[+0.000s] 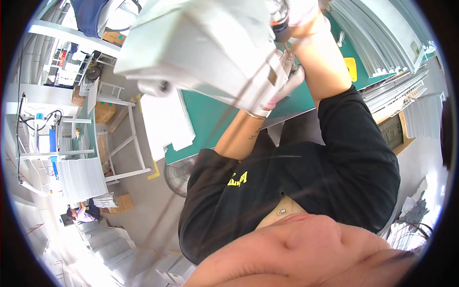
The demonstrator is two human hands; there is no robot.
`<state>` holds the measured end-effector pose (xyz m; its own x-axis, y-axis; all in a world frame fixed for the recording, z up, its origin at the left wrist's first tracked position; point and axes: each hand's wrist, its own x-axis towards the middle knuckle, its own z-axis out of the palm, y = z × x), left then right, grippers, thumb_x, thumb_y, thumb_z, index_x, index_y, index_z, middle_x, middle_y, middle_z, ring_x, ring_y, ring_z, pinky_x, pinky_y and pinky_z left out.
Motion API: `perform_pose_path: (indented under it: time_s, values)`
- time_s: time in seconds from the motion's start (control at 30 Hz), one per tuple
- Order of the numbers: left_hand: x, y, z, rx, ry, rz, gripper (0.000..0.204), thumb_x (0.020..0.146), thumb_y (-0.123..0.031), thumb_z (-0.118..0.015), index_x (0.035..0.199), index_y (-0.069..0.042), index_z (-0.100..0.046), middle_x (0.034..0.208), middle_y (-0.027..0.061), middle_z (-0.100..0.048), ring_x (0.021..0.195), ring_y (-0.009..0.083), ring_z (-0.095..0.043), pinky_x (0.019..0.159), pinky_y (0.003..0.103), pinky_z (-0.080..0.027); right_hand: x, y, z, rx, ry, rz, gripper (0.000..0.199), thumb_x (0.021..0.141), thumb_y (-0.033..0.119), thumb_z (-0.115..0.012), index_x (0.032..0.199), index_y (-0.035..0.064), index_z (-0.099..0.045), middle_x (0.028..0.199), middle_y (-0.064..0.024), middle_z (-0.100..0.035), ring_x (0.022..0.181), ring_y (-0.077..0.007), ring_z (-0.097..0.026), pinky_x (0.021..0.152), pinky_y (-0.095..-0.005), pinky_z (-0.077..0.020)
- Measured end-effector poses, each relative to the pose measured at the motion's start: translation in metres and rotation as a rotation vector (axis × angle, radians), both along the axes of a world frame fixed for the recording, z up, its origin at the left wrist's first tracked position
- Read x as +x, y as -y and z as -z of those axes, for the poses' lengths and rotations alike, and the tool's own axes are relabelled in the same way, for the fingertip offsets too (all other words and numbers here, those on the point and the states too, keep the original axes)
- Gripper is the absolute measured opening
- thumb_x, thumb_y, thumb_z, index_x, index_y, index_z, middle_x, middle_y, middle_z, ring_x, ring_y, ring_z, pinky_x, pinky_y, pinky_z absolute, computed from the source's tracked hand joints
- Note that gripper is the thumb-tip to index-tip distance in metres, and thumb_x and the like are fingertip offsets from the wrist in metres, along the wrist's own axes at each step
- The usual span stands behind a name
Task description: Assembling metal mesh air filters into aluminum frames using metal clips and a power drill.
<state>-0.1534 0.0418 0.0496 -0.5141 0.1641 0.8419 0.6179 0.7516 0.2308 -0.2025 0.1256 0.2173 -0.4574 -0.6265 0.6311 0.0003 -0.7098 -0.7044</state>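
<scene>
A large white box-shaped piece with angled sides fills the upper middle, above a green worktop. At its right end my left hand, in a pale glove, is closed around the edge, close to a small rectangular cutout. My right hand, also gloved, is at the top edge beside a power screwdriver with a dark collar and an orange ring. The screwdriver's thin bit points down toward my left fingers. Its handle and most of my right fingers are cut off or blurred, though it appears to be in my grip.
White sheets lie on the worktop's left end, with a floor fan below. A yellow object and stacked white panels are at right. Other benches stand left; another person is far off at lower left.
</scene>
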Motion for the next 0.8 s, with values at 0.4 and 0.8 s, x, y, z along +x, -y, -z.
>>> perform_pose_path:
  time_s: [0.4, 0.8]
  values:
    - [0.005, -0.003, 0.001, 0.101, -0.083, 0.078, 0.014, 0.069, -0.015, -0.075, 0.075, -0.007, -0.065, 0.065, 0.0054, -0.058, 0.059, 0.0234, -0.057, 0.058, 0.035, -0.045, -0.011, -0.006, 0.006, -0.214, 0.017, -0.278, 0.044, 0.092, 0.026, -0.063, 0.125, -0.0006, -0.051, 0.078, -0.0043, -0.054, 0.053, -0.0080, -0.047, 0.044, -0.0180, -0.0380]
    - [0.203, 0.115, 0.104, -0.428, 0.322, 0.398, 0.021, 0.076, -0.025, -0.070, 0.088, -0.010, -0.065, 0.080, 0.0047, -0.054, 0.077, 0.0259, -0.056, 0.070, 0.039, -0.044, 0.002, -0.019, -0.038, -0.268, 0.068, 0.460, 0.015, 0.094, 0.016, -0.063, 0.104, 0.0039, -0.061, 0.081, -0.0055, -0.062, 0.063, -0.0097, -0.056, 0.049, -0.0179, -0.0429]
